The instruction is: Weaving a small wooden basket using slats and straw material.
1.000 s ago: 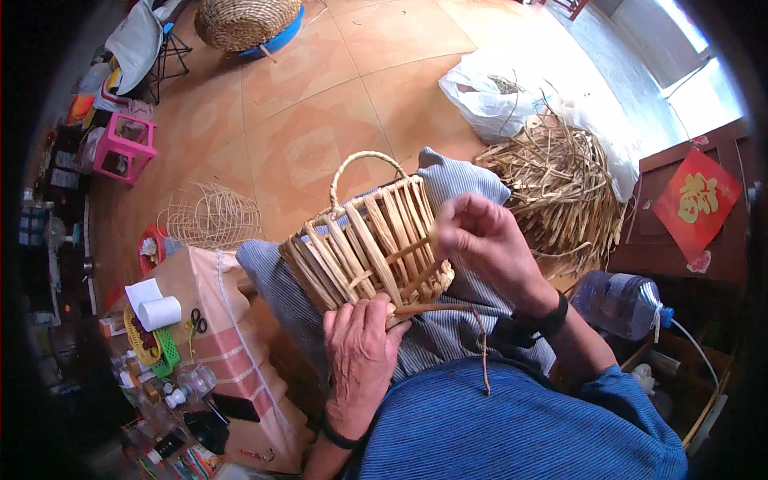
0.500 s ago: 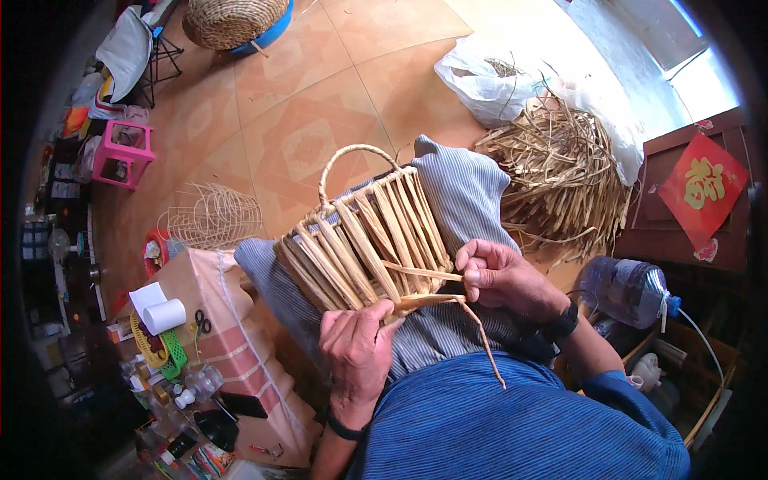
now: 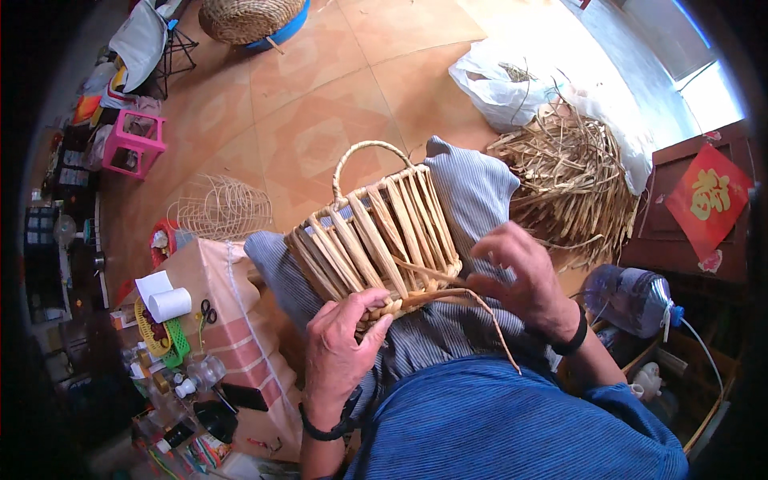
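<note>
A woven basket (image 3: 364,240) of dried plant strips, with an arched handle (image 3: 374,145) on its far side, lies tilted on my lap. My left hand (image 3: 342,336) is closed on the braided edge at the basket's near left corner, thumb and fingers pinching it. Two loose strips come out of that edge towards the right; the longer strip (image 3: 490,314) droops over my blue top. Close beside the strip ends, my right hand (image 3: 520,276) is raised with its fingers apart. It is slightly smeared, and I see nothing held in it.
A heap of dried strips (image 3: 572,180) lies at the right beside a white plastic bag (image 3: 496,84). At left, a cloth-covered table (image 3: 232,320) carries scissors (image 3: 208,312), a paper roll (image 3: 170,305) and small containers. A pink stool (image 3: 134,144) and a water jug (image 3: 628,300) stand farther out.
My right hand has let go of the strip it pinched, and its fingers have spread and lifted. My left hand has shifted its grip along the braided edge. The view has moved slightly.
</note>
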